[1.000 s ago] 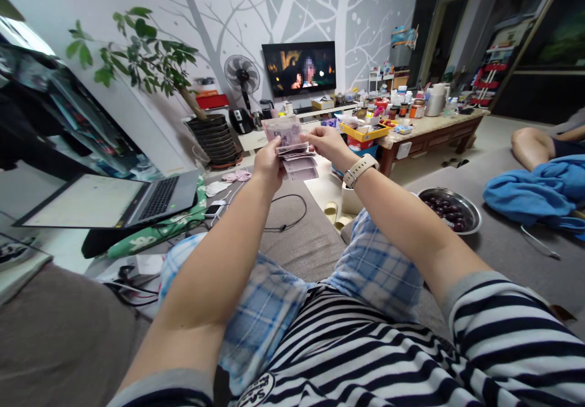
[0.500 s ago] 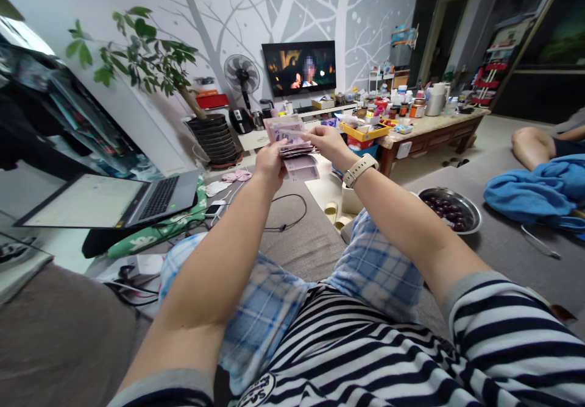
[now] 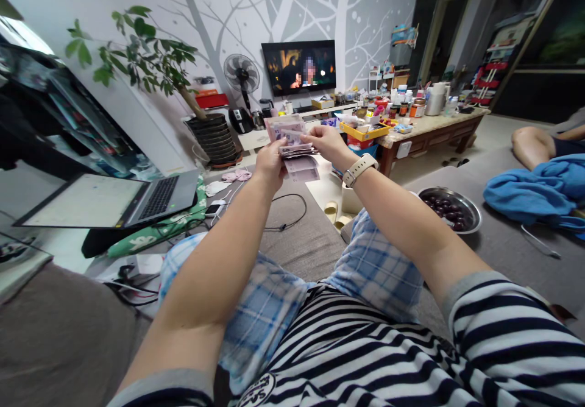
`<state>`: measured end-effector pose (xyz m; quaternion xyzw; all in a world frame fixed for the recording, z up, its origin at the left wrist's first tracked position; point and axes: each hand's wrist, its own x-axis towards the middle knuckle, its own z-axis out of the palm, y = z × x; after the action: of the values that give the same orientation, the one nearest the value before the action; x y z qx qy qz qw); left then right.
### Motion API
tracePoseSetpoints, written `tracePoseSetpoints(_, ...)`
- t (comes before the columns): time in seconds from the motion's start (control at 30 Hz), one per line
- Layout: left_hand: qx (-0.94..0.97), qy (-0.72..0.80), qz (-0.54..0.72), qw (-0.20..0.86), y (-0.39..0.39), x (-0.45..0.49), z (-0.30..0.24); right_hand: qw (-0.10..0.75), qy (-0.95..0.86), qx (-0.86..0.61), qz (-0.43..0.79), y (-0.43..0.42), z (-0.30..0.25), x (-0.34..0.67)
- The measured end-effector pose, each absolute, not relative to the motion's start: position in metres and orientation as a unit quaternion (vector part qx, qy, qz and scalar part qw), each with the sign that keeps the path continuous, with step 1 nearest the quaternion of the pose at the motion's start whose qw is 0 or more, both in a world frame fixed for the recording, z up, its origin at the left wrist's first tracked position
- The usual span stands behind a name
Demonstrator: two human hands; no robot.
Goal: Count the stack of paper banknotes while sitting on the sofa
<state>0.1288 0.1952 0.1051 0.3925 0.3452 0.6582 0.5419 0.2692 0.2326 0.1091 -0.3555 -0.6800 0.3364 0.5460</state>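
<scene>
A stack of pinkish banknotes [image 3: 292, 145] is held out in front of me at arm's length. My left hand [image 3: 269, 164] grips the stack from the left, thumb on top. My right hand [image 3: 329, 144], with a pale watch [image 3: 359, 169] on its wrist, pinches the top notes from the right; some notes hang folded down below the fingers. I sit on a grey sofa [image 3: 301, 236] in a striped shirt and blue plaid shorts.
An open laptop [image 3: 114, 200] sits at left, with cables and a phone [image 3: 214, 209] beside it. A metal bowl of dark fruit [image 3: 450, 209] and a blue cloth [image 3: 539, 191] lie at right, near another person's knee [image 3: 530, 145]. A cluttered low table [image 3: 425, 130], TV [image 3: 299, 67], fan and potted plant stand beyond.
The top notes in the stack have shifted slightly as my fingers worked them; both hands stay in nearly the same place.
</scene>
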Motion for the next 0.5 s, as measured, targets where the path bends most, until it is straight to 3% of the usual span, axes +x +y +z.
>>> tracePoseSetpoints(0.5,0.362,0.338,0.67,0.553,0.204,0.126,0.106,0.567,-0.681,-0.271,0.375,0.221,0.115,0.267)
